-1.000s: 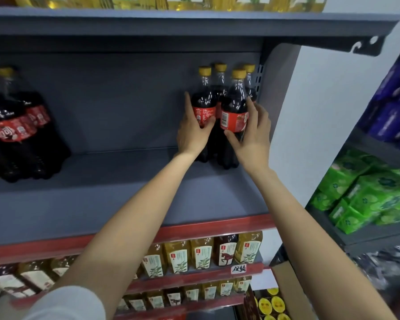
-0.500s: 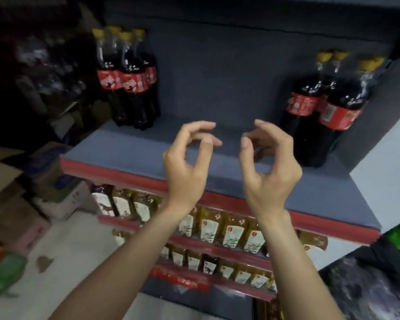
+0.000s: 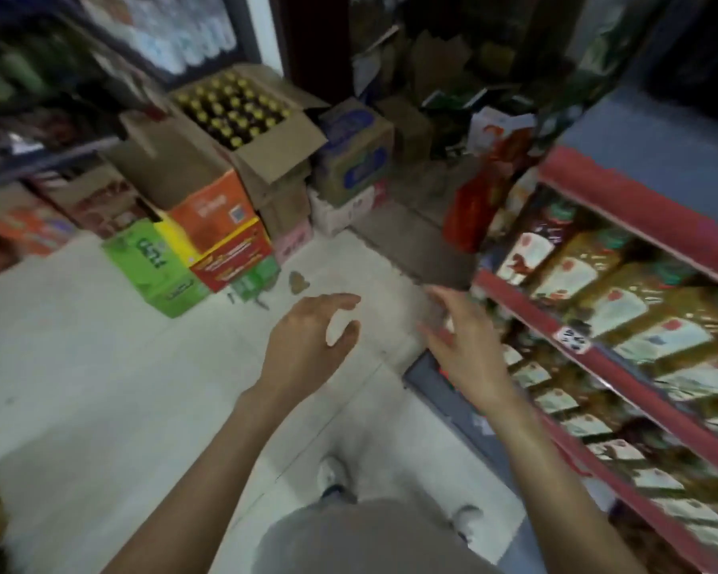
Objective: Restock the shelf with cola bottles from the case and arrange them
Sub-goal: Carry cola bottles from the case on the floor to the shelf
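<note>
Open case (image 3: 241,130) of cola bottles (image 3: 233,107) on stacked boxes (image 3: 208,242) at far left, shelf (image 3: 622,354) of bottles along the right, left hand (image 3: 307,345) and right hand (image 3: 465,345) above the floor (image 3: 100,366) between

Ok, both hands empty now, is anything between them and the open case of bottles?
Nothing visible: only bare floor lies between the left hand, right hand and the open case of yellow-capped bottles, which sits atop stacked boxes.

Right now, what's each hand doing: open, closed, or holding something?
Left hand: open, fingers loosely curved, holding nothing, above the floor.
Right hand: open, fingers spread, holding nothing; motion-blurred.
</note>
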`<move>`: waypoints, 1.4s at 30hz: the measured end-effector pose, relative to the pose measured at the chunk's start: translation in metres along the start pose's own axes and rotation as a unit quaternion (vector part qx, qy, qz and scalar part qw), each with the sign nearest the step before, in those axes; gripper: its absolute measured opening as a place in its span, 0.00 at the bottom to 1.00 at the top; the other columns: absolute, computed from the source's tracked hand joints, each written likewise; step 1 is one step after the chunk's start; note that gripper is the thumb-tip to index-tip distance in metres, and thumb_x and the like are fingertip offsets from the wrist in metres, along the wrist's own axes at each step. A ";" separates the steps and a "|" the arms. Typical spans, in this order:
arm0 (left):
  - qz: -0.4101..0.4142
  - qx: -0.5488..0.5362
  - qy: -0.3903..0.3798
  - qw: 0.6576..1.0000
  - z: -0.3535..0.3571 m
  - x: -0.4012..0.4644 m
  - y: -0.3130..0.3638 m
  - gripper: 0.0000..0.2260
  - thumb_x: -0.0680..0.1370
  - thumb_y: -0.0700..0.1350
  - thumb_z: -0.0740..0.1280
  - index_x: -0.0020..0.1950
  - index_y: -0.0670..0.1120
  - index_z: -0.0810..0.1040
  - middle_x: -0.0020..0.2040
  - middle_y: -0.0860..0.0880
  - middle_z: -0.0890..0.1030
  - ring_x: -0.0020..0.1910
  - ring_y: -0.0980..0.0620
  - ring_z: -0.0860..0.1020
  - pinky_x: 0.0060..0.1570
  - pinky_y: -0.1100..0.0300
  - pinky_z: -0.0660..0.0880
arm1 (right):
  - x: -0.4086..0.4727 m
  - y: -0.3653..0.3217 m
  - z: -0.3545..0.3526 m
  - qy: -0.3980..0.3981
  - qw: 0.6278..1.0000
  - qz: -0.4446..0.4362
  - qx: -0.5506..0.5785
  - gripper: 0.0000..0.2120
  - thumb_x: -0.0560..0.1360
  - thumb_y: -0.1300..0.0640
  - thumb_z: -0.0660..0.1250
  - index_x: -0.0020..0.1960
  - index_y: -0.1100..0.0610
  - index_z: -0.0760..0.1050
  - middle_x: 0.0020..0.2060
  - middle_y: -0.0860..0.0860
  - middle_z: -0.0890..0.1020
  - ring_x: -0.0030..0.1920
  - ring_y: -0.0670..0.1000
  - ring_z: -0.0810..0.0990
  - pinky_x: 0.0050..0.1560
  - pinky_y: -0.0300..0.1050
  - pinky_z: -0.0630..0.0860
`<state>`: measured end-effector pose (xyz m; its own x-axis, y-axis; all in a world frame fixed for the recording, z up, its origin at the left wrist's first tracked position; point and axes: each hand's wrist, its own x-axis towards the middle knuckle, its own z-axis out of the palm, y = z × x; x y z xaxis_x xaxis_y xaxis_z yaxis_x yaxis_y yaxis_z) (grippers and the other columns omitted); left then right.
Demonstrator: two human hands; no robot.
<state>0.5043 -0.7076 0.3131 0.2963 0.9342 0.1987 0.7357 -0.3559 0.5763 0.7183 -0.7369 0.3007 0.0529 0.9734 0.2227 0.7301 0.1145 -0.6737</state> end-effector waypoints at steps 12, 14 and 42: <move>-0.212 -0.006 0.043 0.976 -0.064 0.083 -0.242 0.09 0.76 0.41 0.68 0.56 0.47 0.80 0.49 0.51 0.84 0.50 0.49 0.82 0.46 0.57 0.75 | 0.171 -0.065 0.207 -0.152 0.988 0.003 -0.011 0.18 0.76 0.56 0.67 0.65 0.55 0.72 0.52 0.52 0.83 0.52 0.53 0.81 0.50 0.52 0.78; -0.216 -0.019 0.047 0.975 -0.072 0.124 -0.274 0.09 0.76 0.41 0.69 0.55 0.45 0.80 0.49 0.49 0.85 0.49 0.48 0.82 0.44 0.58 0.75 | 0.218 -0.068 0.231 -0.161 0.987 -0.007 -0.018 0.18 0.76 0.56 0.68 0.65 0.56 0.72 0.53 0.54 0.82 0.53 0.55 0.80 0.50 0.52 0.78; -0.177 0.072 -0.055 0.980 -0.033 0.558 -0.638 0.21 0.75 0.48 0.69 0.66 0.46 0.73 0.63 0.45 0.76 0.65 0.43 0.71 0.62 0.48 0.65 | 0.665 -0.023 0.554 -0.245 0.962 -0.003 -0.122 0.22 0.73 0.58 0.71 0.65 0.57 0.72 0.59 0.56 0.78 0.60 0.57 0.76 0.55 0.51 0.74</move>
<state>0.1801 0.0417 0.0824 0.0647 0.9942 -0.0858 0.8807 -0.0165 0.4733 0.3593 0.0177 0.0741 -0.2357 0.9562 -0.1737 0.8706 0.1283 -0.4750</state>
